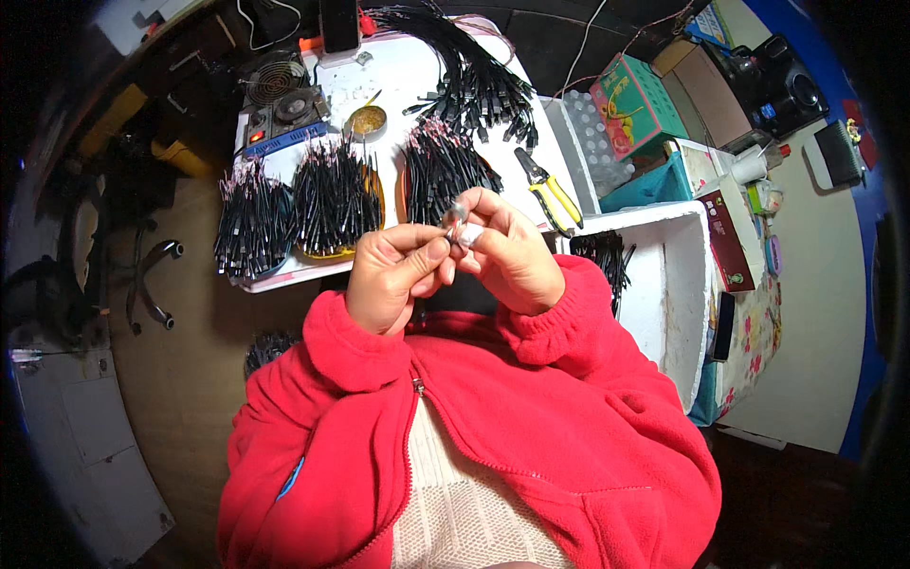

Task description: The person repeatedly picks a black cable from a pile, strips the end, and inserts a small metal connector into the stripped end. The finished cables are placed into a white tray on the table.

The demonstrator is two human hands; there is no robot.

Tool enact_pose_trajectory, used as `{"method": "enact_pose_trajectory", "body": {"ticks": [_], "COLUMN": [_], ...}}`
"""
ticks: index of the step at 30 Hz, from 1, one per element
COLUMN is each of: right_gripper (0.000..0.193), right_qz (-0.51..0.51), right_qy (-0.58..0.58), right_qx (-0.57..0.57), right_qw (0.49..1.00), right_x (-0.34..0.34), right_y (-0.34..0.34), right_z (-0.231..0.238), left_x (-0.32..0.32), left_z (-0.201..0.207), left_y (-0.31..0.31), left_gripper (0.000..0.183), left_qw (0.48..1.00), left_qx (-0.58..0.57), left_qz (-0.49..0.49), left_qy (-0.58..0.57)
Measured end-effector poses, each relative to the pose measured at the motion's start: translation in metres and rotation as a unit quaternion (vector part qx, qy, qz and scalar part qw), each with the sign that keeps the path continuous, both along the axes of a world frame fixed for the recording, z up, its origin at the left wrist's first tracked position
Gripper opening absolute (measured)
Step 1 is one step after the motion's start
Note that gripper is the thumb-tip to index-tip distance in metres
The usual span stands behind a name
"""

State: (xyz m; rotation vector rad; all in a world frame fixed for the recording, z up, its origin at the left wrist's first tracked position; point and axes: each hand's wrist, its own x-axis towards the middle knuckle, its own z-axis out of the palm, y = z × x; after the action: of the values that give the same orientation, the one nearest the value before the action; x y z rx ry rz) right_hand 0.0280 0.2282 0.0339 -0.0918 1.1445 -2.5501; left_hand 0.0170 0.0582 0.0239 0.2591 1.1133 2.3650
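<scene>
Two hands pinch a small, shiny silvery piece.

A white table bore three bundles of black cables along its near side, a cable heap far, yellow-handled pliers right, a blue-fronted device far left and, just beside it, a round dish.

On the desk, a left bundle, a middle bundle and a right bundle of cables line the near side. Behind the left two are a fan unit and a round dish; beyond the right one, a far bundle. Pliers lie to its near right. Farther right, a box holds loose cables, with a carton behind.
</scene>
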Motion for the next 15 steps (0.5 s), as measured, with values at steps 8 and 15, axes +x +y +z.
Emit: {"method": "enact_pose_trajectory", "body": {"ticks": [8,15], "right_gripper": [0.014,0.026], "right_qz": [0.185,-0.082], "right_qy": [-0.147,0.171], "right_qx": [-0.193,0.492], "right_qw": [0.952,0.850], "right_x": [-0.018,-0.179], "right_y": [0.009,0.067], "right_z": [-0.012,-0.045], "left_x": [-0.012,-0.037], "left_z": [-0.002,-0.014], "left_y": [0.000,-0.005], "left_gripper": [0.015,0.016], "left_qw": [0.990,0.996], "left_qx": [-0.122,-0.086], "left_qz": [-0.021,0.034], "left_qy": [0.067,0.013]}}
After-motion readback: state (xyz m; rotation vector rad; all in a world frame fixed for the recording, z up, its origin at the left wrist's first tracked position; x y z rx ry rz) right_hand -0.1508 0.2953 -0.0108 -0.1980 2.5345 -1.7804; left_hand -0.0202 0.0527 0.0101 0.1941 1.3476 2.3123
